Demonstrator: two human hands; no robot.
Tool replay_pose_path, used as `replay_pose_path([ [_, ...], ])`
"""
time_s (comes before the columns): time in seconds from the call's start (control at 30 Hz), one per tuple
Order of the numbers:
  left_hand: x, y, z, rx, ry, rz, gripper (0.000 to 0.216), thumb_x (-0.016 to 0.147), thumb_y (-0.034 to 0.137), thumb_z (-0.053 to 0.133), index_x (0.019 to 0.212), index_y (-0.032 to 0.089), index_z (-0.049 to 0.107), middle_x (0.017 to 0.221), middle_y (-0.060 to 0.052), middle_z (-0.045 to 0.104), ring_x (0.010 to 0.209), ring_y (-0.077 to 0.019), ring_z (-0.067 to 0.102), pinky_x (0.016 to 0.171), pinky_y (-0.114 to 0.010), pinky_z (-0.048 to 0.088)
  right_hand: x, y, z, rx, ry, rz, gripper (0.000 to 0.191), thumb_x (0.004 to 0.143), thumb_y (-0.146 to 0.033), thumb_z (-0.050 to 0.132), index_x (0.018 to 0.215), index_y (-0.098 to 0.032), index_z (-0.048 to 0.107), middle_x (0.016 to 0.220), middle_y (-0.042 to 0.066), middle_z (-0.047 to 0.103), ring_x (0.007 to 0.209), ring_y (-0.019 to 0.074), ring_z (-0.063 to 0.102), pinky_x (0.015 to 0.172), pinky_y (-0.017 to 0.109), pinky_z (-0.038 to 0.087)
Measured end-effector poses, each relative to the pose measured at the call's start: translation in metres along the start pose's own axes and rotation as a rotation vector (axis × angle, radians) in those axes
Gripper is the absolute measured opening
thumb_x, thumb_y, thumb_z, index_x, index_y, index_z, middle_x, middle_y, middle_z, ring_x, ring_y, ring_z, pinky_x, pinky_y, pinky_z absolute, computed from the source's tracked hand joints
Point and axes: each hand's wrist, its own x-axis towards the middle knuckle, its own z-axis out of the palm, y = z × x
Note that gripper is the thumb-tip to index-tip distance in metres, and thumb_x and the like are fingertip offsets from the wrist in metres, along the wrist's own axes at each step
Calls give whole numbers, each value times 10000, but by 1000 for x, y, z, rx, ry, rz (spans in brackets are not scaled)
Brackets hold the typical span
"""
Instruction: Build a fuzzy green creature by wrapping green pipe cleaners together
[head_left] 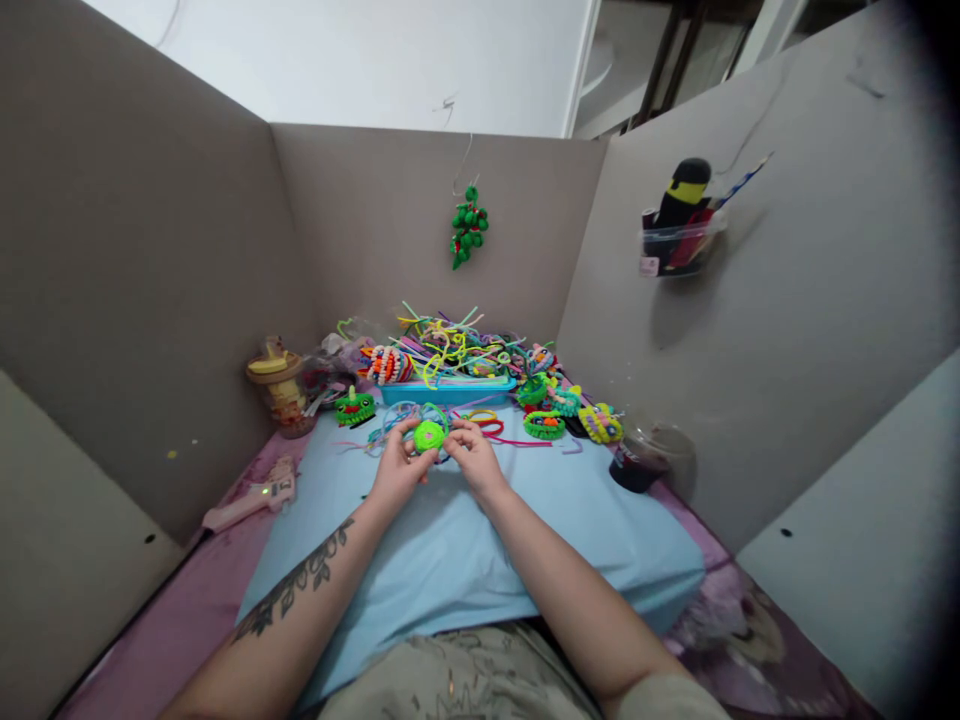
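Between my two hands, above the light blue cloth (420,540), is a round bright-green pipe-cleaner piece (430,436) with a small pinkish spot in its middle. My left hand (403,458) grips its left edge between thumb and fingers. On the other side, the fingertips of my right hand (471,448) pinch its right edge. A green strand rises from the top of the piece. Just behind my hands lie loose pipe cleaners (397,415) in blue and purple, and a red and yellow loop (484,420).
A blue tray (450,394) heaped with colourful pipe cleaners stands at the back. Finished-looking pipe-cleaner figures (544,425) sit right of it, a green one (354,407) left. A pink glue gun (259,500) lies left; a dark drink cup (637,462) stands right. Grey panels (442,290) enclose the table.
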Motion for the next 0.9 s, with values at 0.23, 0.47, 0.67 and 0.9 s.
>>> replay_pose_path([
  [0.23,4,2,-13,-132,-45,-61,613,649,288,748,1136,204,385,656,56,562,351,-8,331,333,-134,230,9,3,-16,-122,221,-160,211,812,-321,523,950,-190,616,932,56,577,807,163,541,729,286,448],
  [0.47,-3,11,-22,-337,-339,-184,609,630,276,762,1114,214,398,541,115,447,325,16,246,356,-128,152,11,1,-26,-273,36,-258,286,767,-200,538,1035,-220,636,876,38,604,759,163,547,718,291,447],
  [0.67,-6,10,-22,-346,-407,-219,613,604,232,772,1099,218,411,538,118,453,320,19,250,362,-125,148,8,0,-22,-254,17,-237,200,773,-236,542,937,-205,652,861,39,620,770,170,563,715,290,446],
  [0.9,6,9,-30,-521,-174,-130,540,648,235,752,1083,241,433,511,131,359,328,13,225,362,-122,159,4,-8,-22,-326,40,-223,127,775,-273,545,714,-199,628,708,14,597,652,150,523,635,264,413],
])
